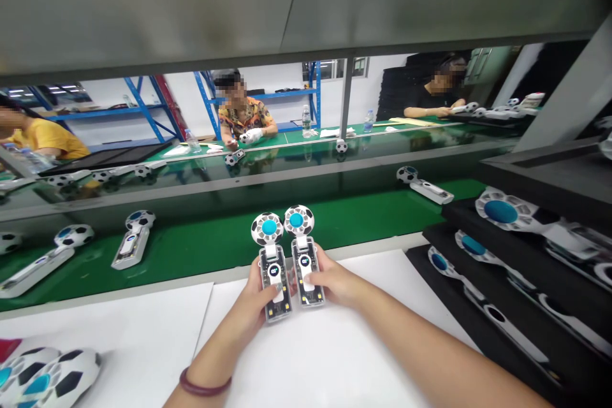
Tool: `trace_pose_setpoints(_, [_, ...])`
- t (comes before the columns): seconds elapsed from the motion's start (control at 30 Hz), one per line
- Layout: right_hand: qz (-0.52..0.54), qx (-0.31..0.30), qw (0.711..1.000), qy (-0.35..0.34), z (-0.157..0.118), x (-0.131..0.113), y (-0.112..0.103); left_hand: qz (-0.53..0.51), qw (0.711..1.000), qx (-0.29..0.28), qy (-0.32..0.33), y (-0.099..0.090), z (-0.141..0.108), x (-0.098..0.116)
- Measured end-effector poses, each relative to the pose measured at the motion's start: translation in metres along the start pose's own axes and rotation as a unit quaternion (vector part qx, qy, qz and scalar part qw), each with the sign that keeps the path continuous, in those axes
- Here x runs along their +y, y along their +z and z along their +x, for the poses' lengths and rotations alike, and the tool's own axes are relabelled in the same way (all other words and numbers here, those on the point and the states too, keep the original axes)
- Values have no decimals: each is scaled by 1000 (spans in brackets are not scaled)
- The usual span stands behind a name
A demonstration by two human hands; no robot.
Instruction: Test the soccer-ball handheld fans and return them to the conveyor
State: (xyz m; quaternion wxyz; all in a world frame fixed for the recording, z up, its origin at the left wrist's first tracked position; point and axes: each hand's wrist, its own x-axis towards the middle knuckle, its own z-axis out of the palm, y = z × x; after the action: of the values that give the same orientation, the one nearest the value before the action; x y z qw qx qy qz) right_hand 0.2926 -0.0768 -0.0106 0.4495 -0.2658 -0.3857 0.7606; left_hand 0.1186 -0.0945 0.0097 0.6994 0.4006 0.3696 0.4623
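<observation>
Two handheld fans with soccer-ball heads are held upright, side by side, above the white work surface [306, 357]. My left hand [255, 296] is closed around the left fan [276, 280], thumb lying on its front. Around the right fan [306, 268] my right hand [335, 277] is closed, its thumb on the front too. Both fans have blue centres, clear handles showing circuit parts, and small round lit displays that seem to read 100. Their heads nearly touch. The fingers behind the handles are mostly hidden.
Beyond the table runs a green conveyor belt [363, 226] carrying more fans [134, 239]. Stacked black foam trays [444, 293] with fans stand at right. Soccer-ball fan heads [71, 376] lie at lower left. Several people sit across the belt. A metal panel [306, 6] hangs overhead.
</observation>
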Motion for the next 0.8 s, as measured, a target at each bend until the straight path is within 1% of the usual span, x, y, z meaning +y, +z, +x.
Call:
trace_pose_setpoints(0.23, [7,-10,1000,-2,-2,-3,2,-6,1000,-3,-1,3,-1,3])
trace_pose_setpoints(0.43, [15,1,1000,2,1,0,1,10,1000,6,13,4,-1,-1])
trace_pose_setpoints(0.5, [21,8,1000,-5,0,1,3,16,999,19,25,6,-3,-3])
trace_pose_setpoints(0.57, [23,13,999,-25,-4,-4,7,18,997,40,61,9,-5,0])
trace_pose_setpoints(0.63, [30,-1,999,-45,-9,-18,12,9,990,58,125,13,-6,10])
trace_pose_setpoints(0.7, [41,-25,997,-53,-15,-39,18,-12,981,74,180,18,-7,31])
trace_pose_setpoints(0.73, [37,-29,998,-52,-17,-52,22,-17,978,82,192,21,-8,44])
trace_pose_setpoints(0.77, [16,-19,998,-51,-19,-65,25,-4,976,95,196,26,-9,59])
trace_pose_setpoints(0.8, [-29,6,998,-55,-21,-79,30,30,973,115,199,31,-11,74])
